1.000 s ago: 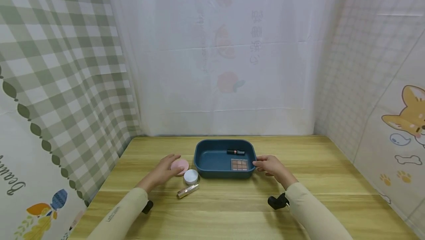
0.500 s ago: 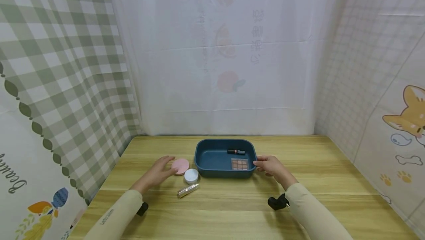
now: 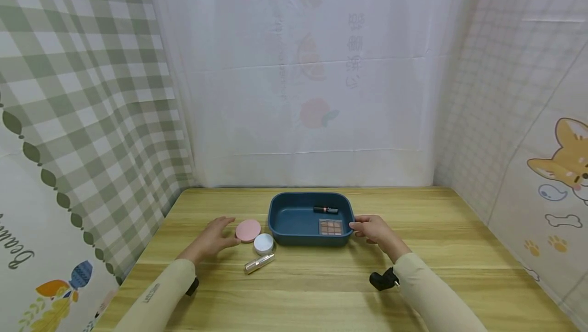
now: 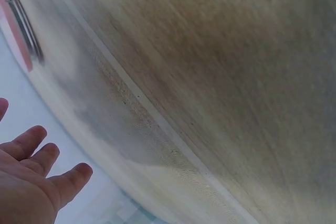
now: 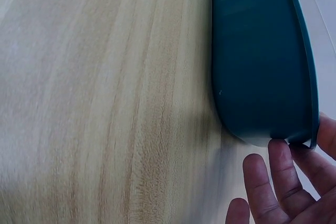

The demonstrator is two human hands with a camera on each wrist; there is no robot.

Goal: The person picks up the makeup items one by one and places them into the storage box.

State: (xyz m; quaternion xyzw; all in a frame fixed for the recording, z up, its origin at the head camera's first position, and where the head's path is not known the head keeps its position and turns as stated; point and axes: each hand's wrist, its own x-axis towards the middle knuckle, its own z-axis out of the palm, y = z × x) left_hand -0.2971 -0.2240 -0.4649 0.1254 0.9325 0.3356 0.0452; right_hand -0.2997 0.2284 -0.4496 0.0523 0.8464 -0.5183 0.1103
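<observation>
My right hand [image 3: 377, 233] pinches the right rim of a dark blue rectangular tray [image 3: 312, 241], thumb over the edge and fingers against the outer wall, as the right wrist view shows. Inside the tray lie an eyeshadow palette [image 3: 331, 227] and a small black tube [image 3: 325, 210]. Left of the tray, my left hand [image 3: 209, 241] hovers with fingers spread and holds nothing. Nearest to it is a round pink compact [image 3: 248, 231], flat on the table. Beside the compact sit a white-lidded round jar [image 3: 264, 244] and a shiny metallic lipstick tube [image 3: 259, 264].
The wooden table [image 3: 294, 296] carries everything. A white curtain [image 3: 312, 117] hangs behind it, a green checked cloth [image 3: 105, 66] at left and a printed sheet [image 3: 528, 168] at right. A black wrist mount [image 3: 384, 279] shows by the right sleeve.
My left hand has drawn back to the left, away from the pink compact, leaving it fully in sight. My right hand and the tray have stayed put.
</observation>
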